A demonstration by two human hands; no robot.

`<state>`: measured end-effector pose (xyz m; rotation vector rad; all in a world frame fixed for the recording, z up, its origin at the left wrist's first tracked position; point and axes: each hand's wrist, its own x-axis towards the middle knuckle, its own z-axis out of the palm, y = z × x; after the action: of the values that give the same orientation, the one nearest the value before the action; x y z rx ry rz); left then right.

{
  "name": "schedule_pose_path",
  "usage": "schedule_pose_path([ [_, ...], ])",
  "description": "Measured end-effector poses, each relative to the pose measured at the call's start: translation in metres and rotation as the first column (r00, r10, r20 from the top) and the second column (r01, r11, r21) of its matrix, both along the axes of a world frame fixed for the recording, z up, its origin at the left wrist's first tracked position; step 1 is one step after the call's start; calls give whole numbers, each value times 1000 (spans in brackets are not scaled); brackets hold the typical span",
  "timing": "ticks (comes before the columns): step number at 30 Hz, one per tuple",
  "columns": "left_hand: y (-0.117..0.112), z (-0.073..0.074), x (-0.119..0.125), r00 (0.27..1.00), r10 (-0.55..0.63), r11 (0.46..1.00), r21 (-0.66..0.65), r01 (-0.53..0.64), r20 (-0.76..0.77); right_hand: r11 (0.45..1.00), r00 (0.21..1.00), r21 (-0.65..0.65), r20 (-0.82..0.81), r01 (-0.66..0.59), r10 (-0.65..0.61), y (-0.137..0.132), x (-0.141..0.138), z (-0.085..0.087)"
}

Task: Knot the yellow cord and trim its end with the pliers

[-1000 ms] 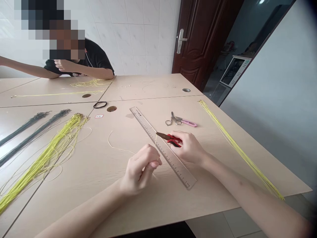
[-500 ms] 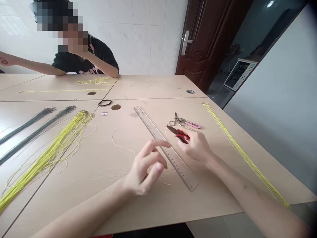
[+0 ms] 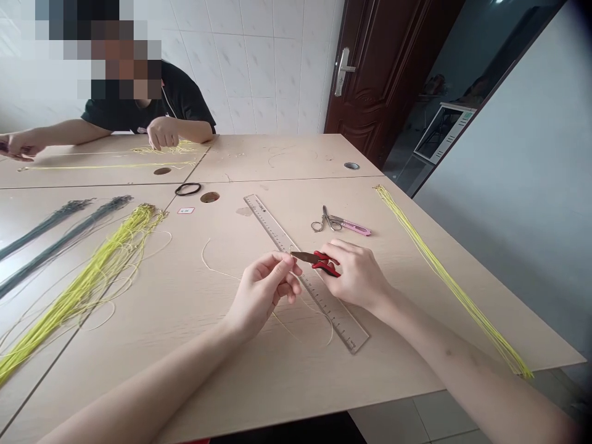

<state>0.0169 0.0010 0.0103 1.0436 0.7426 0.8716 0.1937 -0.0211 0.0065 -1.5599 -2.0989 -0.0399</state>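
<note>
left hand (image 3: 261,290) nearly shut, fingertips pinching thin cord (image 3: 222,273); right hand (image 3: 356,274) curled firmly around red pliers (image 3: 324,262), tip just beside the pinched cord, over a ruler (image 3: 272,228); scissors (image 3: 326,222) and pink cutter (image 3: 351,226) lie beyond.

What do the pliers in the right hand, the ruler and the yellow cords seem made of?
The pliers look like dull dark steel at the jaws, with glossy red plastic handles. The ruler seems clear plastic: the tabletop shows through its printed scale. The yellow cords look limp, perhaps synthetic, lying in loops; their fibre is too fine to tell.
</note>
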Motion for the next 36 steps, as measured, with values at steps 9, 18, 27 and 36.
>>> schedule_pose_path([
  [9,4,-2,-1,991,97,994,-42,-101,-89,934,934,11,-36,356,-356,22,42,7],
  [18,1,-4,1,992,59,995,-73,-68,-115,644,656,-131,100,754,-748,47,103,-11],
  [27,-1,-5,2,987,62,998,-20,-65,-152,643,648,-169,-30,747,-761,48,96,-8],
  [36,-2,-11,0,958,97,978,204,-42,-268,988,897,-155,-435,15,-81,4,7,24],
])
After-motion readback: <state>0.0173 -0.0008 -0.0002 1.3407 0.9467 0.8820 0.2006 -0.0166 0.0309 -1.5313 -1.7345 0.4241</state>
